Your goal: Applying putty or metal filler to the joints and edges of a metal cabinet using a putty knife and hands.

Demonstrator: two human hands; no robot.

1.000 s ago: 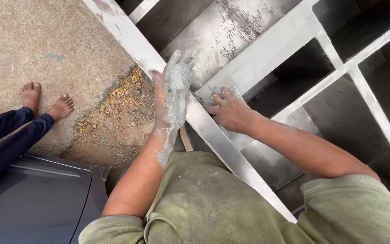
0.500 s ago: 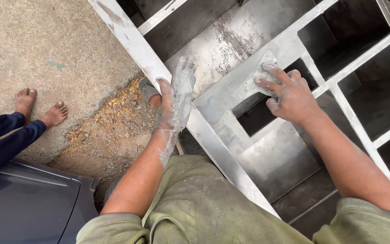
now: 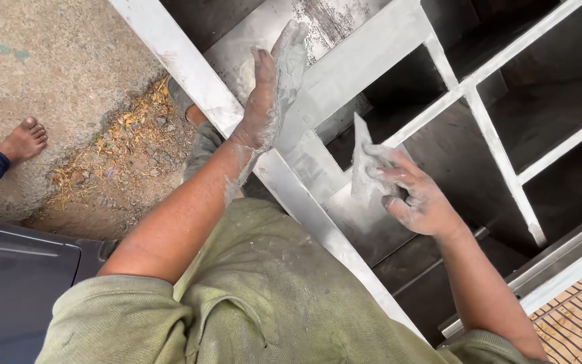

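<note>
putty coated your left hand [image 3: 271, 94], fingers flat and straight on the grey metal frame [image 3: 372, 47]; your right hand [image 3: 415, 199] pinched a scraper blade [image 3: 364, 165].

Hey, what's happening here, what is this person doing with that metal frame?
A person in a green shirt leans over a grey metal frame made of bars and panels. The left hand, coated in grey paste, is raised open above a panel of the frame. The right hand holds a flat grey scraper smeared with the same paste, close to one of the frame's bars. Grey smears show on the panel above. Another person's bare foot rests on the ground to the left.
</note>
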